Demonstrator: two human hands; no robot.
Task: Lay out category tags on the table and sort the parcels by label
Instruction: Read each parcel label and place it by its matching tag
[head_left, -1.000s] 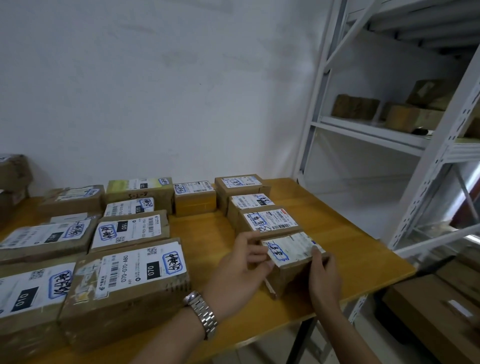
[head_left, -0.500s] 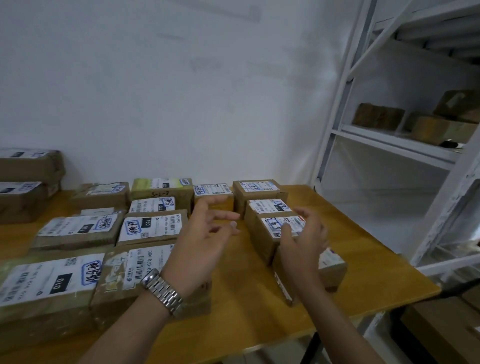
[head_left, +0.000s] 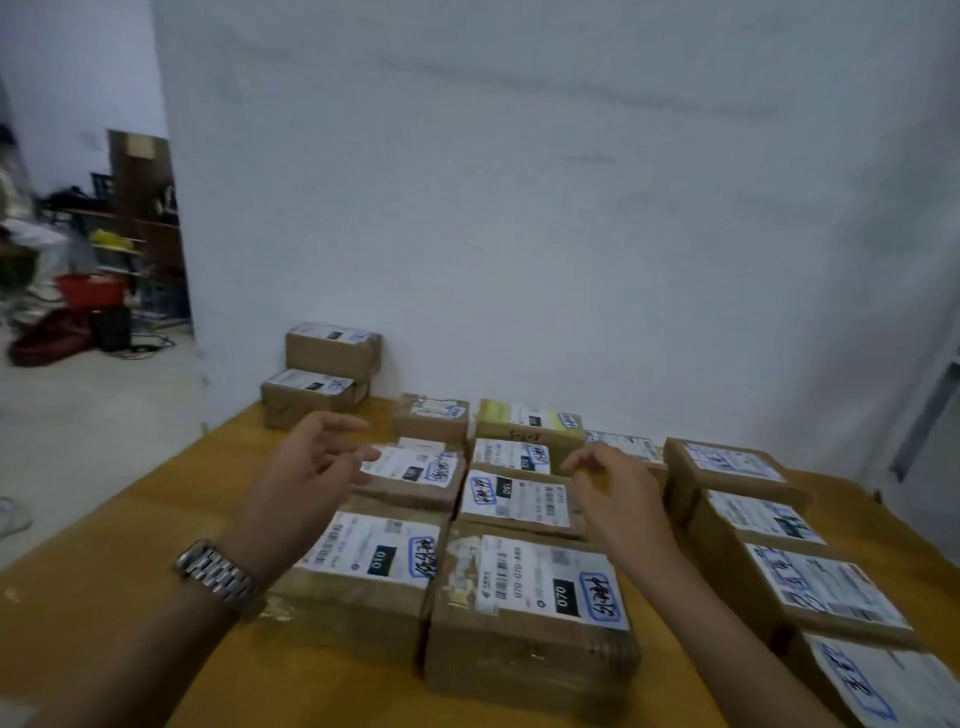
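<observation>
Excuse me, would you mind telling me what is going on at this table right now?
A person is sorting labelled cardboard parcels, which lie in rows on a wooden table. The left hand, with a metal wristwatch on its wrist, and the right hand both hover open above the rows and hold nothing. A stack of two boxes sits at the far left by the wall.
</observation>
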